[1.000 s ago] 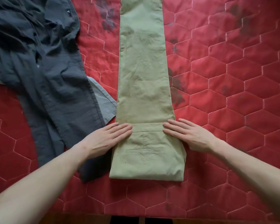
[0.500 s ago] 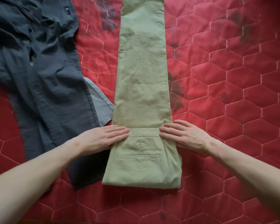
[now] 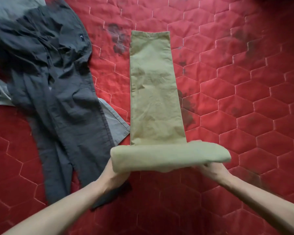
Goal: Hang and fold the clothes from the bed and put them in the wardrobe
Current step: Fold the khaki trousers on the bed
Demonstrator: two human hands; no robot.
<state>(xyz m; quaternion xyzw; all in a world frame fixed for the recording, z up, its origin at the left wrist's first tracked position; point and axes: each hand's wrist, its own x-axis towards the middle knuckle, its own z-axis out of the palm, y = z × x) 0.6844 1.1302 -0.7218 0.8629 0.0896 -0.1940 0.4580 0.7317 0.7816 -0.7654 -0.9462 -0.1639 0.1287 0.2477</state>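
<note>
Khaki trousers (image 3: 153, 92) lie lengthwise on the red quilted bed cover (image 3: 244, 99), legs stretched away from me. Their near folded end (image 3: 170, 155) is raised off the bed as a thick roll. My left hand (image 3: 112, 175) grips the roll's left end from below. My right hand (image 3: 214, 172) grips its right end from below. The fingers of both hands are hidden under the cloth.
A dark grey garment (image 3: 54, 92) lies crumpled to the left of the trousers, with a light grey garment (image 3: 115, 126) showing from under it. Dark stains (image 3: 117, 39) mark the cover near the trouser hems.
Both hands left the flat fold, slid under the near end of the trousers and lifted it off the bed. The view has pulled back, so the trouser hems now show.
</note>
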